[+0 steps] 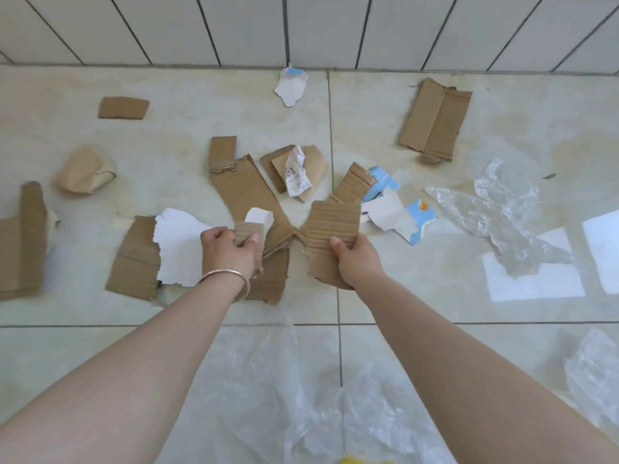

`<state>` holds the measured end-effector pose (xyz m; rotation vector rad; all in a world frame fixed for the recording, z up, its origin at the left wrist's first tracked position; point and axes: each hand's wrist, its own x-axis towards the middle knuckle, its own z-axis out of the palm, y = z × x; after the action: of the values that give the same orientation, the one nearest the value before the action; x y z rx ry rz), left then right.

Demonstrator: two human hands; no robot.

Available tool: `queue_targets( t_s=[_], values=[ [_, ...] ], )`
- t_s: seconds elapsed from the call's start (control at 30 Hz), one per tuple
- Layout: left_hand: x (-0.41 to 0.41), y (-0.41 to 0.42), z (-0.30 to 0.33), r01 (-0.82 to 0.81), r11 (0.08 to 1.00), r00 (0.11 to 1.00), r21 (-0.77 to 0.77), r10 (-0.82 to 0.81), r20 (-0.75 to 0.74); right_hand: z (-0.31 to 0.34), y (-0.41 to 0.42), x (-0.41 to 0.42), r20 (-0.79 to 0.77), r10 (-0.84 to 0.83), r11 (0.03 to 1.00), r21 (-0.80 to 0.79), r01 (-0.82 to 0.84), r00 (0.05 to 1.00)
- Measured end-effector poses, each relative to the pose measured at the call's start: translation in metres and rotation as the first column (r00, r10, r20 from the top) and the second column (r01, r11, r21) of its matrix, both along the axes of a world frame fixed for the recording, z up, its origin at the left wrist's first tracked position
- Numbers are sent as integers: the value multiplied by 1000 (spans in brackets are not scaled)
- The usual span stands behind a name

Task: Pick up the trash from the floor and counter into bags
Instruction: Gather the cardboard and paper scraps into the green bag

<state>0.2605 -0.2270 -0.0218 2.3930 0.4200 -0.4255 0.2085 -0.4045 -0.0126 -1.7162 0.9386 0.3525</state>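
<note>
Torn cardboard and paper lie scattered over a pale tiled floor. My left hand [229, 251], a bangle on its wrist, is shut on a small cardboard strip with a white paper scrap [249, 231] behind it. My right hand [355, 259] grips a corrugated cardboard piece [331, 229] by its lower edge. Between the hands lies a long brown cardboard sheet [246, 189]. A clear plastic bag [294, 390] is spread on the floor below my forearms, close to me.
A folded cardboard piece [435, 118] lies far right, a small one [123, 107] far left, a crumpled brown paper [85, 169] at left. Torn blue-and-white carton pieces [392, 209] and crinkled clear plastic [495, 212] lie right. The tiled wall [301, 28] bounds the far side.
</note>
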Motion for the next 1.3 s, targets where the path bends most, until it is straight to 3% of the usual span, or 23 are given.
queue_targets(
  t_s=[0.13,0.27,0.4,0.53,0.63,0.67,0.73,0.9,1.03,1.3],
  values=[
    [13,6,-14,107,994,990,19,-105,-99,-4,22,20,-28,47,999,-23,-48,999],
    [15,11,-24,248,963,966,105,-237,-105,-4,32,39,-33,77,995,-65,-79,996],
    [14,14,-15,264,962,963,67,-258,-77,-1,41,55,-9,87,993,-85,-87,996],
    [17,38,0,-43,975,994,-217,63,87,6,65,69,20,105,994,-26,-105,994],
    [27,72,7,-357,794,901,-492,432,43,10,91,79,46,165,986,21,-166,985],
    [30,86,7,-433,758,862,-487,506,22,9,101,81,43,199,980,16,-199,979],
    [33,114,3,-501,775,834,-385,551,24,4,122,85,14,284,959,-1,-284,959],
    [24,136,-2,-459,865,888,-205,439,-135,-11,168,89,-85,494,849,-166,-501,865],
    [25,125,0,-359,907,924,-219,311,-224,-15,186,84,-92,588,765,-262,-589,804],
    [13,152,30,-286,919,957,-272,262,-121,13,193,68,83,429,903,-31,-428,899]
  ],
)
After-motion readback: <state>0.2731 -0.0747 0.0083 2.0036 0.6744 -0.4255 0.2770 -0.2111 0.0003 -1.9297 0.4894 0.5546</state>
